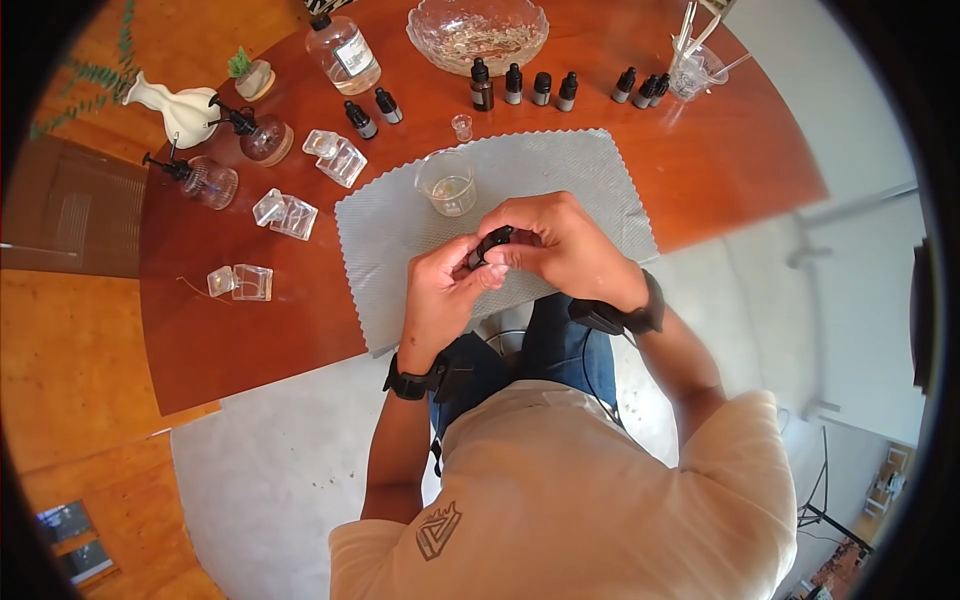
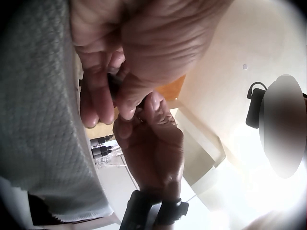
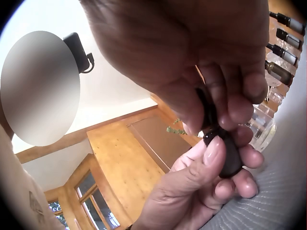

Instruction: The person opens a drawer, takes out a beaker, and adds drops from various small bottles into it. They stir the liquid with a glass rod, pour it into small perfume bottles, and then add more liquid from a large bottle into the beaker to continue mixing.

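Over the grey scalloped mat (image 1: pixel 385 260), my left hand (image 1: pixel 438 290) grips the body of a small dark dropper bottle (image 3: pixel 232 162). My right hand (image 1: pixel 572 248) pinches the bottle's black dropper cap (image 3: pixel 207 105) between thumb and fingers. The bottle tilts in the head view, its cap toward the right hand. Much of it is hidden by fingers in the left wrist view. Just beyond the hands, a clear glass beaker (image 1: pixel 448 185) stands on the mat. A tiny glass cup (image 1: pixel 461 127) sits past the mat's far edge.
More dropper bottles (image 1: pixel 513 84) line the back of the red-brown table (image 1: pixel 270 335). Square glass bottles (image 1: pixel 287 214), spray bottles (image 1: pixel 208 182) and a white vase (image 1: pixel 185 112) stand left. Farther back are a large bottle (image 1: pixel 352 58), a glass bowl (image 1: pixel 478 38) and a cup of sticks (image 1: pixel 697 75).
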The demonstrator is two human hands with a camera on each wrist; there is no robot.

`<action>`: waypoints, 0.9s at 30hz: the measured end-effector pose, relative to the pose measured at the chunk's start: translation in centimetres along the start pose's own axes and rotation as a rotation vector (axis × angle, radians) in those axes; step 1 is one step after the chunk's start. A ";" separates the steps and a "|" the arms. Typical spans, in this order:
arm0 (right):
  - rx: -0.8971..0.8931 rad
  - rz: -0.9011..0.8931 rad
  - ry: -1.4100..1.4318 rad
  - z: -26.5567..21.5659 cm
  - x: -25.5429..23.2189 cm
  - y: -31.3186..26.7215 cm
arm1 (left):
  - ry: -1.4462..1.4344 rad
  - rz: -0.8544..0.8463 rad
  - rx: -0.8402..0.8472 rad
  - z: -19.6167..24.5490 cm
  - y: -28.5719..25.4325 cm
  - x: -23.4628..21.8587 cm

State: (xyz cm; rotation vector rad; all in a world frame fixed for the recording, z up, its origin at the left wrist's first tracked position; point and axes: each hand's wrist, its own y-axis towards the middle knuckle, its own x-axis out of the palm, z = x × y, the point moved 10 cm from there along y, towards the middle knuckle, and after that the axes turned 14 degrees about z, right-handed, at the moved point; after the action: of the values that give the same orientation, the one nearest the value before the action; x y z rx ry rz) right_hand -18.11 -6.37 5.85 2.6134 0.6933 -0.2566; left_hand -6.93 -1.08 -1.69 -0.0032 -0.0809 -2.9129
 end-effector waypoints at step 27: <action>-0.048 0.071 -0.405 -0.8 -0.4 -0.5 | -0.009 0.023 0.048 0.5 0.0 0.1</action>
State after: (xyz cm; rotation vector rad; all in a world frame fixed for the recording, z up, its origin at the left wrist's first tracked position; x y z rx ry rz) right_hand -18.65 -5.79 6.52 2.4248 0.4567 -0.7128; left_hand -7.01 -1.02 -1.17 -0.0093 -0.1510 -2.8877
